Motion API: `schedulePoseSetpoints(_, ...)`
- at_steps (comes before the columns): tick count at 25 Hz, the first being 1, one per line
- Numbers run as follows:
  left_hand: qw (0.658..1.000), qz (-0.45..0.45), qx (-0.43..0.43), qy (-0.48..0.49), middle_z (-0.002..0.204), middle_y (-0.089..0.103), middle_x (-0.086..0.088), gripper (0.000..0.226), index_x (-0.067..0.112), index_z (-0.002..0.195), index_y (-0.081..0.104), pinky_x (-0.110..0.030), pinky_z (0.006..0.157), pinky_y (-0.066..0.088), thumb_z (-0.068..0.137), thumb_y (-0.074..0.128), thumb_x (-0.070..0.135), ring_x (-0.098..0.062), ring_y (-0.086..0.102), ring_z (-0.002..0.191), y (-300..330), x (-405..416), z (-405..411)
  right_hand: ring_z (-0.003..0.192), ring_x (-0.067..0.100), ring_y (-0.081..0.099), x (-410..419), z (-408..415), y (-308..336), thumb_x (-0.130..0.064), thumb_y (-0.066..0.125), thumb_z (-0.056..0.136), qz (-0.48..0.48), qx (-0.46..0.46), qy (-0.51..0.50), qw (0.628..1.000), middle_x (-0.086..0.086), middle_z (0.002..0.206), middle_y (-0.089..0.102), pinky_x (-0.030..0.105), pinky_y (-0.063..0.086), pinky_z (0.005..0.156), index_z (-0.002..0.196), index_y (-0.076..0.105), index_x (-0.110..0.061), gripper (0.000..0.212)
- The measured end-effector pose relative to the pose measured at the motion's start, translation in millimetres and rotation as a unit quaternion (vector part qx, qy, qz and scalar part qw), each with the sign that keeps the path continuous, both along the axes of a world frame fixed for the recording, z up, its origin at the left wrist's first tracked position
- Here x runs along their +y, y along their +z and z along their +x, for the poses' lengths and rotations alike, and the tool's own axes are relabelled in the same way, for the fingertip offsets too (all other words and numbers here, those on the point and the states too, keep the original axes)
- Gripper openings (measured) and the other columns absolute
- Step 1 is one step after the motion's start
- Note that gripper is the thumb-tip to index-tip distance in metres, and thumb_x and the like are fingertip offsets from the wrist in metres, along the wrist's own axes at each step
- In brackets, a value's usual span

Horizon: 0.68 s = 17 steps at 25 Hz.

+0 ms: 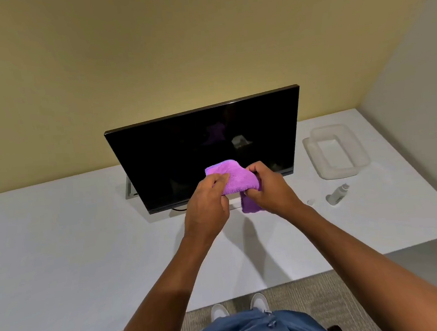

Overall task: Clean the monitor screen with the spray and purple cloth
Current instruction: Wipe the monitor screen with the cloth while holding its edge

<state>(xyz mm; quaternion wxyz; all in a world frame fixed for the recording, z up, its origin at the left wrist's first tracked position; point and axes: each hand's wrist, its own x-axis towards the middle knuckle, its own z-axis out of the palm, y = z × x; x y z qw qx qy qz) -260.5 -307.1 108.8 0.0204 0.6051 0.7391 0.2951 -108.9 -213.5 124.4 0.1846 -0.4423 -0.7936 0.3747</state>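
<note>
The left hand (207, 200) and right hand (269, 187) both grip the purple cloth (233, 180), bunching it to wipe the monitor (197, 151). The spray (337, 194) lies at three o'clock (out of the way).

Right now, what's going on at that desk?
A person stands at the white desk, holding the purple cloth in both hands, left hand and right hand, in front of the dark monitor screen. The cloth is bunched between them. The spray bottle lies on the desk to the right, its cap beside it, near a clear plastic container.
</note>
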Motion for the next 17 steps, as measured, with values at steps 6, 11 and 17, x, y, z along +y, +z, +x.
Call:
schedulePoseSetpoints(6,0.993,-0.072,-0.089,0.024,0.086,0.06,0.005,0.027,0.026,0.102,0.062,-0.033,0.065,0.052,0.087,0.04,0.029,-0.013,0.056,0.076,-6.0,-2.3,12.0,0.073,0.016,0.059,-22.9,-2.4,-7.3,-0.022,0.06,0.092,0.052,-0.041,-0.154,0.986,0.007,0.091,0.071,0.022,0.044,0.069,0.111,0.065,-0.011,0.022)
schedulePoseSetpoints(11,0.978,-0.107,-0.178,-0.022,0.083,0.062,0.003,0.022,0.015,0.095,0.063,-0.028,0.068,0.049,0.097,0.044,0.025,-0.015,0.057,0.076,-11.0,-7.2,22.2,0.094,0.017,0.063,-36.0,-4.2,-13.6,-0.032,0.051,0.099,-0.094,-0.018,-0.091,0.991,0.003,0.112,0.069,0.022,0.048,0.078,0.122,0.061,-0.019,0.028)
schedulePoseSetpoints(17,0.96,-0.102,-0.244,-0.087,0.108,0.07,0.002,0.032,0.021,0.121,0.067,-0.022,0.082,0.054,0.098,0.046,0.013,-0.011,0.064,0.092,-19.8,-13.2,16.4,0.1,0.018,0.068,-37.1,14.9,-25.2,-0.035,0.073,0.087,-0.192,0.088,-0.093,0.973,-0.001,0.114,0.067,0.033,0.061,0.081,0.125,0.057,-0.024,0.042)
